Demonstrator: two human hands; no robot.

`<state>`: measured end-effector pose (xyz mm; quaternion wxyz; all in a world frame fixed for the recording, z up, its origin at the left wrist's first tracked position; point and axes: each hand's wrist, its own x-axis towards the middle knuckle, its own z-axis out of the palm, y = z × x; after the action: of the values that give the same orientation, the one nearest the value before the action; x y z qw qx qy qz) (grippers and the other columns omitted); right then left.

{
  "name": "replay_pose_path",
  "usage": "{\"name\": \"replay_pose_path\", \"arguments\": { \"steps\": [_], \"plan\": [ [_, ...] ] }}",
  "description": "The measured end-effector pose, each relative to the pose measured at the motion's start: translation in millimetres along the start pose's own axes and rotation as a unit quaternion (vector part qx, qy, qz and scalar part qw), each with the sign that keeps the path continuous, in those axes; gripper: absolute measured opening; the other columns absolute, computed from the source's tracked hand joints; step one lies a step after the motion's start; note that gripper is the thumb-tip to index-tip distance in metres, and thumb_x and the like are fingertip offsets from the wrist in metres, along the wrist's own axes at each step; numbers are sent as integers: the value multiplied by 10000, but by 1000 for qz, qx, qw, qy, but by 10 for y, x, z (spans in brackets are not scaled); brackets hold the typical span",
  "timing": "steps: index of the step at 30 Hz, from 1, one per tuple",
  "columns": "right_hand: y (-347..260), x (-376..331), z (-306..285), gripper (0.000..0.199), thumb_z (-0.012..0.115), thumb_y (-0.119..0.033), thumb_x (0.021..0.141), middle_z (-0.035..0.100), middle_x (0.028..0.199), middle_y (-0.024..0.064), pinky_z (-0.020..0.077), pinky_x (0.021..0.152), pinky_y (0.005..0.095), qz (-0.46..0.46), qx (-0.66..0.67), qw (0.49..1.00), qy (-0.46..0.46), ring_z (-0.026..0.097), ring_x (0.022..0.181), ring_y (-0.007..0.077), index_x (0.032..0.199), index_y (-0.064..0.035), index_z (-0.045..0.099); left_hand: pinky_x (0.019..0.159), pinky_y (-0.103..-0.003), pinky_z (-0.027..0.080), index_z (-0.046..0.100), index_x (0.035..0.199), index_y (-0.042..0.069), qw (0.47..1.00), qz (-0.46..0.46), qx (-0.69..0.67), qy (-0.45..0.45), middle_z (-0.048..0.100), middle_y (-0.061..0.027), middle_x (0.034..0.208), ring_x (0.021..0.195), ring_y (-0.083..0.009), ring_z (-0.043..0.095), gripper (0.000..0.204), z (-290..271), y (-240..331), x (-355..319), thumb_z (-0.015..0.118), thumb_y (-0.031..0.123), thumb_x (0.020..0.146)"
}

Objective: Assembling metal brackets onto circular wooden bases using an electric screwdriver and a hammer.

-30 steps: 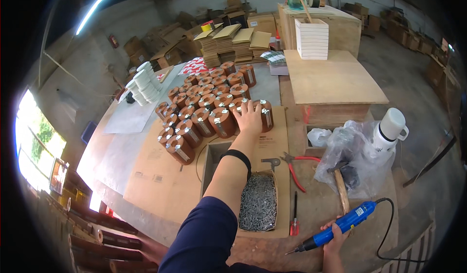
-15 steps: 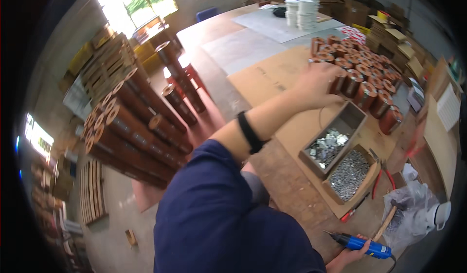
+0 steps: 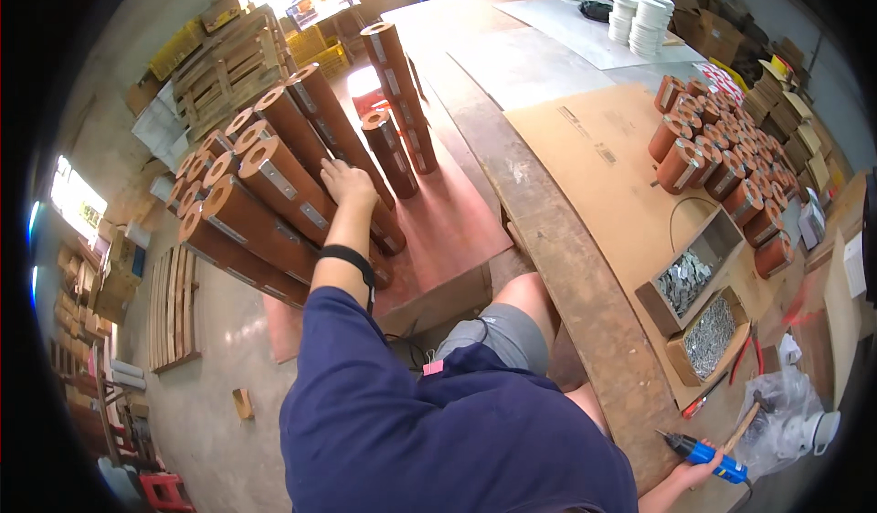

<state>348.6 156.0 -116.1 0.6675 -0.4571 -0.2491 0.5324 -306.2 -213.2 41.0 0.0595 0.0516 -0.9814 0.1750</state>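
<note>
My left hand (image 3: pixel 349 184) is over the top of a short brown column, its fingers curled around the upper end. Taller brown columns (image 3: pixel 290 173), with thick walls, round holes and metal plates along their sides, crowd around it on a reddish board (image 3: pixel 438 225). A shorter brown tube column (image 3: pixel 390 152) stands just to the right of this hand. At the lower right, my right hand (image 3: pixel 699 469) grips a blue electric screwdriver (image 3: pixel 726 468), its dark tip pointing left. The underside of the left hand is hidden.
Short brown tubes (image 3: pixel 726 175) cluster on cardboard at the right. Nearby are a box of metal plates (image 3: pixel 685 280), a box of small fasteners (image 3: pixel 711 338), red-handled pliers (image 3: pixel 756 353), a hammer (image 3: pixel 742 426) and a plastic bag (image 3: pixel 790 394). White spools (image 3: pixel 649 29) stand farther back.
My left hand has left the short tubes on the table and swung left to the tall columns. The view has shifted left. My right hand still holds the screwdriver.
</note>
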Motion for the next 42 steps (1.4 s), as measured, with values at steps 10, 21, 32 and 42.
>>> {"name": "replay_pose_path", "arguments": {
  "steps": [10, 21, 32, 42],
  "plan": [
    [-43, -325, 320, 230, 600, -197, 758, 492, 730, 68, 462, 733, 370, 44, 28, 998, 31, 510, 700, 202, 855, -30, 477, 855, -370, 430, 598, 965, 50, 995, 13, -75, 64, 513, -156, 1095, 986, -268, 522, 394, 214, 12, 341, 613, 357, 719],
    [-132, -480, 445, 241, 617, -176, 752, 517, 760, 77, 494, 732, 368, 29, 26, 997, 69, 537, 707, 196, 870, -24, 472, 818, -331, 421, 517, 832, -10, 668, 568, -478, 62, 430, -176, 1230, 1065, -228, 475, 255, -1166, 965, -1373, 645, -8, 612],
    [-130, -511, 497, 243, 611, -176, 757, 529, 780, 89, 488, 738, 385, 28, 30, 997, 67, 546, 732, 204, 884, -20, 475, 867, -421, 330, 505, 749, 47, 449, 785, -428, -9, 432, -169, 1206, 1054, -341, 441, 342, -1078, 1834, -3180, 740, 136, 518],
    [-163, -522, 538, 250, 619, -163, 741, 518, 777, 92, 492, 719, 379, 26, 32, 997, 69, 543, 715, 202, 876, -9, 475, 955, -370, 353, 269, 1238, 16, 384, 674, -613, -153, 345, -187, 1253, 1178, -333, 350, 943, -458, 2036, -3304, 822, 91, 478]
  ]
}}
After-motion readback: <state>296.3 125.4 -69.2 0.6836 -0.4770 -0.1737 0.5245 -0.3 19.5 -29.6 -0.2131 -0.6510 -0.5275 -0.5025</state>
